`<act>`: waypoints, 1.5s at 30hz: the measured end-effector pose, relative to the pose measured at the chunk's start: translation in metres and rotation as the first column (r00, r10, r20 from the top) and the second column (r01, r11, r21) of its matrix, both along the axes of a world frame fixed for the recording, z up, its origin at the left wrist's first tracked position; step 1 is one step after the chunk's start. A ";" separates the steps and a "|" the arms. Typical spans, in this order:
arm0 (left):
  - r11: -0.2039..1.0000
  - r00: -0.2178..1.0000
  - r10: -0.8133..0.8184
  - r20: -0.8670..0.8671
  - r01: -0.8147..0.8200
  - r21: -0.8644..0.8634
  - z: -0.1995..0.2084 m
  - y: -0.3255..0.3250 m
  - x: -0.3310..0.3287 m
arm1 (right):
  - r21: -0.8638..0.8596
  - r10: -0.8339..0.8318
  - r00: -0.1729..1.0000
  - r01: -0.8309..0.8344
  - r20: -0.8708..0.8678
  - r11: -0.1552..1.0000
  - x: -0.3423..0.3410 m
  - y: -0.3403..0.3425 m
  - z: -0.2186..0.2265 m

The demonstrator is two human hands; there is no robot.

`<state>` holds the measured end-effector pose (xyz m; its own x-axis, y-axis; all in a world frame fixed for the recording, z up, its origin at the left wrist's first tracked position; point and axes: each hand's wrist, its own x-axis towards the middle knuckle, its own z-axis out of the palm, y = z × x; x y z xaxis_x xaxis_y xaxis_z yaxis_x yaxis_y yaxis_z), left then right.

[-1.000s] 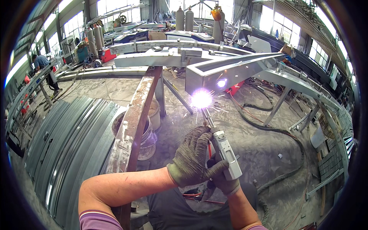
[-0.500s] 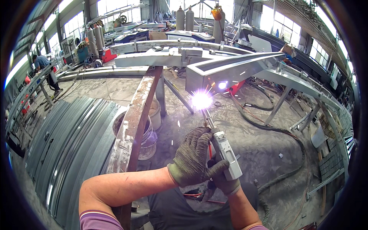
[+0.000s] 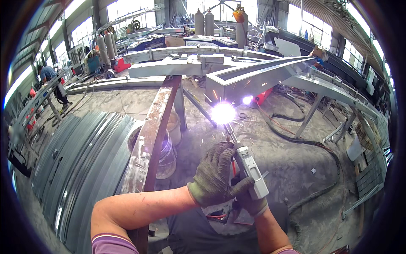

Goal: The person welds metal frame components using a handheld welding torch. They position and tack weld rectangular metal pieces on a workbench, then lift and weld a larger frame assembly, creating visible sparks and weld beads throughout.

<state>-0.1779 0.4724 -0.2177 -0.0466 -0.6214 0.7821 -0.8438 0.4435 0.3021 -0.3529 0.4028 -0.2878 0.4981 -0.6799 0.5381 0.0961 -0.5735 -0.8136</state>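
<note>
A silver-grey welding gun (image 3: 253,171) slants up and away from me, with a dazzling white-violet arc (image 3: 223,113) at its tip. My gloved right hand (image 3: 253,205) is closed around its handle, partly hidden by the body of the gun. From the left, my left hand (image 3: 211,173), in a dark grey-green knit glove, is closed against the gun's front part, its thumb across the handle side. The arc burns at the near lower edge of a shiny metal box-section frame (image 3: 253,80). Glare hides the exact contact, and sparks scatter around it.
A rusty steel beam (image 3: 154,131) runs beside my left arm, with buckets (image 3: 167,163) under it. Long metal strips (image 3: 80,156) lie on the left floor. A thick black hose (image 3: 315,146) curves at right. A person (image 3: 50,78) stands far left; gas cylinders (image 3: 209,23) stand behind.
The whole view has shifted slightly, putting most things a little farther right. Both hands keep their hold on the welding gun. The arc still burns, and the sparks fly in a different pattern.
</note>
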 end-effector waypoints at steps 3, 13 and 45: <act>1.000 1.000 -0.027 -0.003 0.027 0.001 0.001 -0.001 0.001 | 0.016 0.040 0.995 -0.039 -0.091 0.999 -0.003 0.000 0.002; 0.971 0.996 0.006 0.084 -0.026 0.237 -0.016 -0.011 0.006 | -0.004 0.033 0.999 -0.033 -0.033 0.999 -0.002 -0.024 -0.036; -0.097 0.896 -0.394 -0.204 0.180 0.979 0.069 0.010 -0.111 | 0.692 -0.511 0.846 0.460 -0.151 0.557 -0.202 -0.094 0.224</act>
